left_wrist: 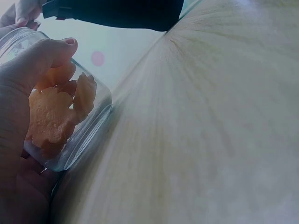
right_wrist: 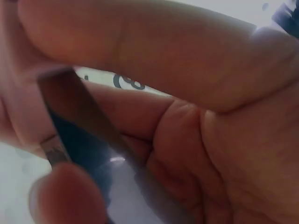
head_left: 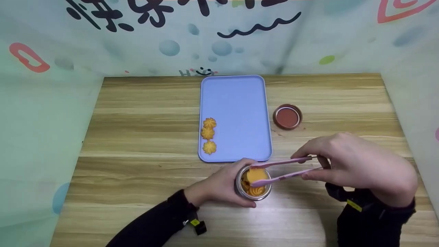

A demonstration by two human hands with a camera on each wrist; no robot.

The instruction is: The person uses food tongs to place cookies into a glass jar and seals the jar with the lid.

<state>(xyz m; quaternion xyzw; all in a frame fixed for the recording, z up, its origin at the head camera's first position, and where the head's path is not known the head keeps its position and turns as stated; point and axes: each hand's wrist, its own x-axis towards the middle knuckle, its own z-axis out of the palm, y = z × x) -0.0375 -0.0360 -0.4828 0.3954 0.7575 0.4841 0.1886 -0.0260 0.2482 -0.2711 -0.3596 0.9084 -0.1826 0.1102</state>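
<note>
1. One cookie [head_left: 256, 175] at glass jar's [head_left: 261, 197] mouth, between pink tongs' [head_left: 286, 162] tips; cannot tell if gripped.
2. Right hand [head_left: 356, 164] pinches tongs, thumb against fingers.
3. Left hand [head_left: 226, 183] curled round jar.
4. Jar: more cookies inside.
5. Blue tray [head_left: 240, 116], beyond jar: three cookies [head_left: 207, 132] along left edge.
6. Reddish-brown lid [head_left: 287, 117] on bench [head_left: 137, 137], right of tray.

Head view bright, sheen on the table [head_left: 291, 216] at five o'clock; left wrist view hazy; right wrist view dim, soft, tongs [right_wrist: 96, 140] glinting toward seven o'clock
</note>
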